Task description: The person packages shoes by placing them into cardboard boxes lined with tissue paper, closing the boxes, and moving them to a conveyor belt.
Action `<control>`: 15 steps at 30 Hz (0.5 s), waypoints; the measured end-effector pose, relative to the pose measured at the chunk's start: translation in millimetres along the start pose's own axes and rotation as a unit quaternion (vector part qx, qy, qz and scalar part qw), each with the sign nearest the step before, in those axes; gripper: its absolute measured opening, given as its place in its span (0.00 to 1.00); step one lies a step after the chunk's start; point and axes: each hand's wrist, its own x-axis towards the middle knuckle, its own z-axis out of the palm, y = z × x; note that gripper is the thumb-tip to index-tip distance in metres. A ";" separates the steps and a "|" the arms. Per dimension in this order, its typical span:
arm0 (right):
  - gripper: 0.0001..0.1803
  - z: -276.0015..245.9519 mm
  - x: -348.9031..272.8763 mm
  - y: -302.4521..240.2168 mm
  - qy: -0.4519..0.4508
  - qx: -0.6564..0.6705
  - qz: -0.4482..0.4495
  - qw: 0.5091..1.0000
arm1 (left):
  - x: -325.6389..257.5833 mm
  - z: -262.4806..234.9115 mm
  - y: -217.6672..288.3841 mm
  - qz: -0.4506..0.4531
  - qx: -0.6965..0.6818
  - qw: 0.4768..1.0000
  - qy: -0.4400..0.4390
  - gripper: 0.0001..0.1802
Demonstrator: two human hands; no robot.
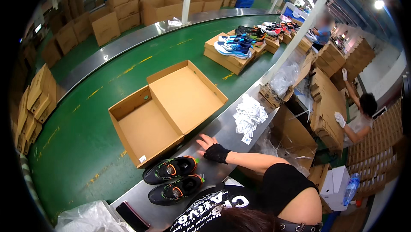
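Note:
My right hand [209, 147], in a black fingerless glove, is stretched over the metal ledge with its fingers apart and nothing in them. Just beyond its fingertips lies an open brown shoebox [168, 105], lid folded back, with nothing inside its tray or lid. A small white label shows at the tray's near corner. A pair of black sneakers [173, 179] with orange and green trim rests on the ledge to the left of the hand. To its right is a loose pile of small white packets [248, 116]. My left hand is out of the picture.
The green conveyor belt [98, 133] curves past, carrying shoeboxes topped with sneakers [233, 46]. A phone [132, 215] and a clear plastic bag [85, 217] lie at lower left. Flattened cartons [327, 103] stand at right, where a person in white gloves [340, 120] handles them.

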 end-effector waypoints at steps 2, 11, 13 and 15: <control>0.20 -26.5 26.9 -29.2 0.135 0.048 -0.123 0.982 | 7.9 -19.5 26.0 0.046 -0.097 0.994 -0.007 0.17; 0.44 -83.8 101.4 -171.7 -0.068 0.453 -0.097 0.884 | -163.4 131.5 313.2 0.100 -0.402 0.806 -0.423 0.08; 0.40 -67.4 124.2 -168.0 -0.037 0.532 0.002 0.846 | -195.7 157.4 354.2 0.077 -0.436 0.752 -0.488 0.07; 0.34 -54.5 153.8 -130.0 -0.005 0.541 0.090 0.836 | -218.3 179.5 379.9 0.143 -0.401 0.762 -0.488 0.13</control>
